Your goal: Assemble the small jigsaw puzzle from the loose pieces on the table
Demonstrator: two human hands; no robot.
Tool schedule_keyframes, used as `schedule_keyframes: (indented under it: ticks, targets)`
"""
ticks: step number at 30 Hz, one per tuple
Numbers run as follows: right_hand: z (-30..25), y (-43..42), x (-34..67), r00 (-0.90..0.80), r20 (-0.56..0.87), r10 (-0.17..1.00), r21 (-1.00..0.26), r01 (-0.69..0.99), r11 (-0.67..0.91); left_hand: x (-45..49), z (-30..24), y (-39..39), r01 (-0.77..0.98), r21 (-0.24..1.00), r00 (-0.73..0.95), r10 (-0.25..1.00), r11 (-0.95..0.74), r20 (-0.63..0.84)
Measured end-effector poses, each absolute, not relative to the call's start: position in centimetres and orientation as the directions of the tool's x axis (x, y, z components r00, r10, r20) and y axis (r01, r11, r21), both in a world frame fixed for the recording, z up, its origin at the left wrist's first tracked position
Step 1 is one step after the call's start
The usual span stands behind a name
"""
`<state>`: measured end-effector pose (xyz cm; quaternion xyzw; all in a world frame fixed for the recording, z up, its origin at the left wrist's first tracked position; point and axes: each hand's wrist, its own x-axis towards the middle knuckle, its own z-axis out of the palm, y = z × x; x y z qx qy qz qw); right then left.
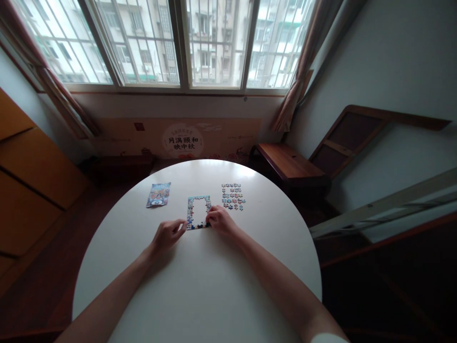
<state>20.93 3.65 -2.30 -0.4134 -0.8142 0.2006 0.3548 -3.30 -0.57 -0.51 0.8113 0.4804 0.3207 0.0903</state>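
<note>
On the left of the frame, a small picture packet (159,195), flat on the white tabletop (200,286), well apart from both hands. Fine to leave there. Nearer the middle, the left hand (167,234), with fingers curled in by the lower left corner of the puzzle border (190,210). Can't tell if pinching or only touching. Best to rest lightly there, to stop any sliding. Just left of the frame's middle, the border itself, lying flat around a white gap. On its right side, the right hand (222,221), fingertips bunched close together. Too small to tell if clamped on a piece. Line up knobs and holes first, then press straight down, gently. Farther right, loose pieces (233,195) in rows; take care not to bump the lowest ones.
</note>
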Motion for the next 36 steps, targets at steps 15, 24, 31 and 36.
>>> schedule_keyframes:
  ticks: [15,24,31,36]
  targets:
    - [-1.5,2.7,21.5,-0.438,0.442,0.783,-0.557,0.549,0.622,-3.1,-0.8,-0.2,0.713,0.430,0.416,0.828,-0.553,0.375]
    - [-1.9,3.1,21.4,-0.455,0.433,0.778,-0.566,0.535,0.627,-2.7,-0.8,-0.4,0.678,0.217,0.545,0.679,-0.702,0.492]
    - [-1.6,3.2,21.4,-0.438,0.422,0.794,-0.592,0.530,0.607,-2.5,-0.5,-0.5,0.700,0.220,0.528,0.700,-0.679,0.481]
    - [-1.6,3.1,21.2,-0.425,0.427,0.798,-0.592,0.536,0.602,-2.3,-0.5,-0.5,0.688,0.230,0.538,0.696,-0.688,0.475]
